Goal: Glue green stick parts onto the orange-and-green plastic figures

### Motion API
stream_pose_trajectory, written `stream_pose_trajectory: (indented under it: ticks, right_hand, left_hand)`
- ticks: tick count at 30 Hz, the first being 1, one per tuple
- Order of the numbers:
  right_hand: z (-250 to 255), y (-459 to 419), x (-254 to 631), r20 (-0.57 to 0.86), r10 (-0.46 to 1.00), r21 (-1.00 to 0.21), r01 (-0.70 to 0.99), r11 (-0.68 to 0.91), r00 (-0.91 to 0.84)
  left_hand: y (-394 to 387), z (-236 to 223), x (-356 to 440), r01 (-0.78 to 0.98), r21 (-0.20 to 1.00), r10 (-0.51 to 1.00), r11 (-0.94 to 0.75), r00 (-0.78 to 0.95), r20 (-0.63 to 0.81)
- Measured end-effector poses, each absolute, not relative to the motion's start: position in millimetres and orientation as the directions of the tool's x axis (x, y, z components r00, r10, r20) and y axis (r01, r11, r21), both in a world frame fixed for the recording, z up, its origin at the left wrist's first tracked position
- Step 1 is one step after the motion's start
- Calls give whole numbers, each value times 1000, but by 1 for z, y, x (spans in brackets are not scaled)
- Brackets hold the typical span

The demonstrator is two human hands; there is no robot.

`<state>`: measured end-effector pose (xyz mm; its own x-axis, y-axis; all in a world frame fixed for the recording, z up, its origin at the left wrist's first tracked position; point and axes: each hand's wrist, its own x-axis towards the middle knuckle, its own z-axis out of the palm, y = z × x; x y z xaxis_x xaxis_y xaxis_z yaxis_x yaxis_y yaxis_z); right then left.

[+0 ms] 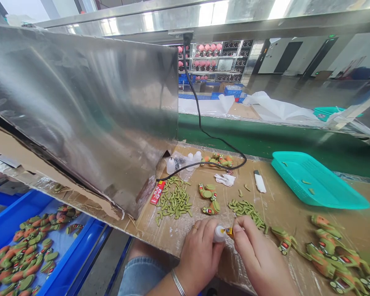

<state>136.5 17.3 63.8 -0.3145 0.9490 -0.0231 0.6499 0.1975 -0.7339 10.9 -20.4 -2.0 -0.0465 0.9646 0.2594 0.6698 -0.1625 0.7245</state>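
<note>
Nearest to us, we see a denim-clad knee (142, 275) below the table's edge and, above the table (279, 209), which is covered with cardboard, our two hands. Our left hand (202, 244), with a bracelet (177, 283) at the wrist, has its fingers clamped around a small whitish bottle (218, 236). Our right hand (259, 250) has its fingers closed on a small yellow piece (230, 232) at the bottle's mouth; we cannot tell whether the two touch.

To our right lie orange-and-green toy figures (323, 267) in a loose group. At our left, a blue bin (88, 250) holds many orange-and-green toy parts (31, 263).

Just past our hands are two heaps of curved green pieces (174, 201), one beside a red packet (158, 192), with more figures (211, 209) between them. Farther back we find a crumpled white cloth (225, 179), a white tool with a dark end (260, 183), and a teal basket (327, 187) with a few green pieces inside.

Behind these stand translucent bottles (170, 166) near a black cable (200, 119) and a large metal panel (111, 102). Beyond are white sheets (271, 106) and shelves bearing pink rounded objects (208, 49).
</note>
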Motion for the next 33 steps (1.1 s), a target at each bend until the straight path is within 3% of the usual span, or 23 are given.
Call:
stream_pose_trajectory:
  ticks: [19, 33]
  right_hand:
    - [67, 18, 135, -59, 957, -752, 643, 145, -285]
    - [62, 18, 137, -11, 951, -719, 664, 207, -308]
  left_hand:
    - [-20, -1, 10, 664, 729, 967, -166, -35, 252]
    - [-20, -3, 11, 674, 722, 967, -159, -41, 252]
